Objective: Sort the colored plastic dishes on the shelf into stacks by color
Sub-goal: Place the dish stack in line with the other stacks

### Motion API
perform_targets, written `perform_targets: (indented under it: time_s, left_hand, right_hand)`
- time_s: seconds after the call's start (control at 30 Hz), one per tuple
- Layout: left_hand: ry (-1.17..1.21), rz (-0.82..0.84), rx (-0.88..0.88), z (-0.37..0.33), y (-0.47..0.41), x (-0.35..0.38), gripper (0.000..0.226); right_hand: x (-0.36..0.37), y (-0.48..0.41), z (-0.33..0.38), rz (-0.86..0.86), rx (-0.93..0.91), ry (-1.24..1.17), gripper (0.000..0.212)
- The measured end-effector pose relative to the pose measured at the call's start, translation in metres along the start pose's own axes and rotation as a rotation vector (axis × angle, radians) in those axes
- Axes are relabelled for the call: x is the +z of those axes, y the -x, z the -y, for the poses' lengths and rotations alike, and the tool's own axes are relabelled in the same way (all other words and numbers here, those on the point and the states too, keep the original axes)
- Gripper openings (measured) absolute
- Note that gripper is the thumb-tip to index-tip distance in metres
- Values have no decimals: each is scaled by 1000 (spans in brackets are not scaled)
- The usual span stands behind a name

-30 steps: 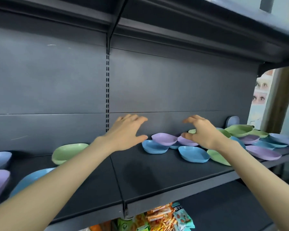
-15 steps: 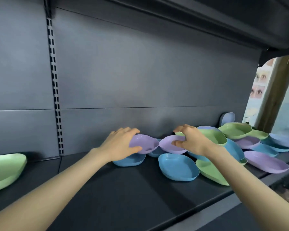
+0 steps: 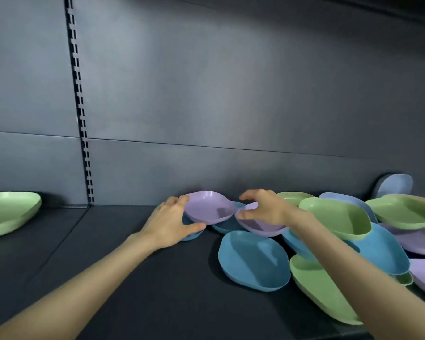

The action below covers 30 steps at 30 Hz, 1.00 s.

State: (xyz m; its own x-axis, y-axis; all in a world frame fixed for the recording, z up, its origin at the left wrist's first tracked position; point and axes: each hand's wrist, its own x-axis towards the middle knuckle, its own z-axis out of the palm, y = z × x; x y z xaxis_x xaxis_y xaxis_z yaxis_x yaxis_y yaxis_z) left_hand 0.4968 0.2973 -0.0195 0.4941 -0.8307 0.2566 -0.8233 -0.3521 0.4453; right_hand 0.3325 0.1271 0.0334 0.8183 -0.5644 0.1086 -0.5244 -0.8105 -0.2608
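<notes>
Over shelf (image 3: 133, 266), by back wall: our L hand (image 3: 172, 223) pinches left purple dish (image 3: 207, 211), long axis running L–R, hollow up; R hand (image 3: 263, 208) curls round right purple dish (image 3: 260, 229), tilted twd us.

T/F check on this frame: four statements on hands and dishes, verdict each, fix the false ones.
1. The left hand grips the left purple dish, and the right hand grips the right purple dish. True.
2. The far-left green dish lies in the mixed pile. False: it sits alone, left of the slotted upright, apart from the others.
3. A pale blue dish leans on edge against the back panel at the right. True.
4. The dishes are already stacked by color. False: green, blue and purple ones overlap in one heap on the shelf.
</notes>
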Motion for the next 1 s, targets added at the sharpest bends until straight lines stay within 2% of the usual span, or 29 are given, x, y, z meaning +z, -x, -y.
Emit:
perform_targets:
  time_s: [0.17,0.33,0.47,0.7,0.87,1.0]
  left_hand:
    - [166,-15,-125,-8,2,11,83]
    - [200,-12,-169,-9,0,18,82]
    - [241,-77,-184,-6,2,16,81]
    - [442,-313,-127,4,34,-25,71]
    - [527,-328,-136,41,77,-55,73]
    - [545,-314,-132,71,113,-69,67]
  right_hand:
    - [8,-20,-8,131,-75,-86,61]
    - [19,-30,-12,146,-120,-146,63]
    - [22,-33,-12,85,-156,-240,56]
    - [18,-8,30,-104,-242,-411,51]
    - [36,22,86,-233,-286,-478,32]
    - [66,46,124,-254,-322,-485,30]
